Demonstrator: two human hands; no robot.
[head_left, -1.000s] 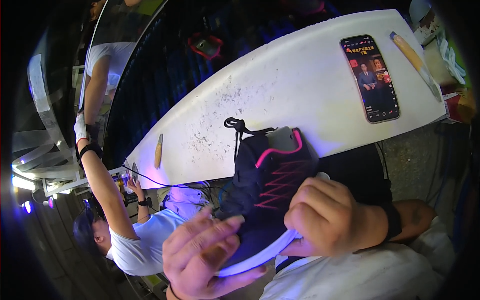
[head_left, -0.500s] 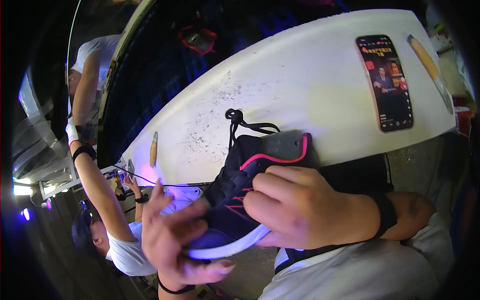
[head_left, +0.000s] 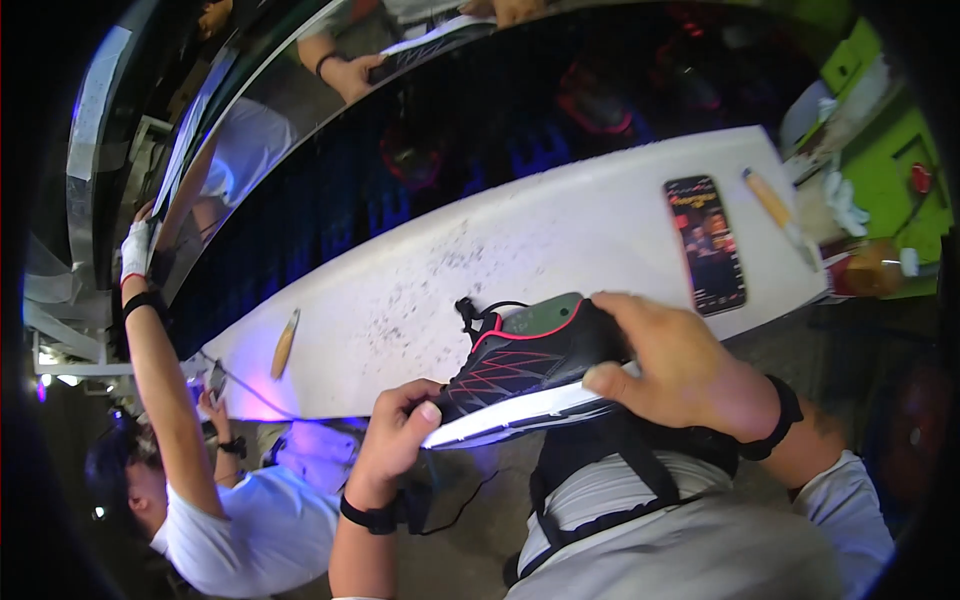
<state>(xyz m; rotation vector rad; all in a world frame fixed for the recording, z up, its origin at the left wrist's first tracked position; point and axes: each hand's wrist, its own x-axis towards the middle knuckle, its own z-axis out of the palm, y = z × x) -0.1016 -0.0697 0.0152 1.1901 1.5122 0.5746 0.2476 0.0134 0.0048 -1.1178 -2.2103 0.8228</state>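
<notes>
Two hands' fingers closed around black sneaker: left hand at toe, right hand at heel

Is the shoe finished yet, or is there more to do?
Looks done: the black and red shoe already has its white sole on and its laces in. In hand: the left hand pinches the toe and the right hand grips the heel, holding it over the edge of the white table. Left: the wooden-handled tool lies untouched, so I can't tell what remains.
</notes>
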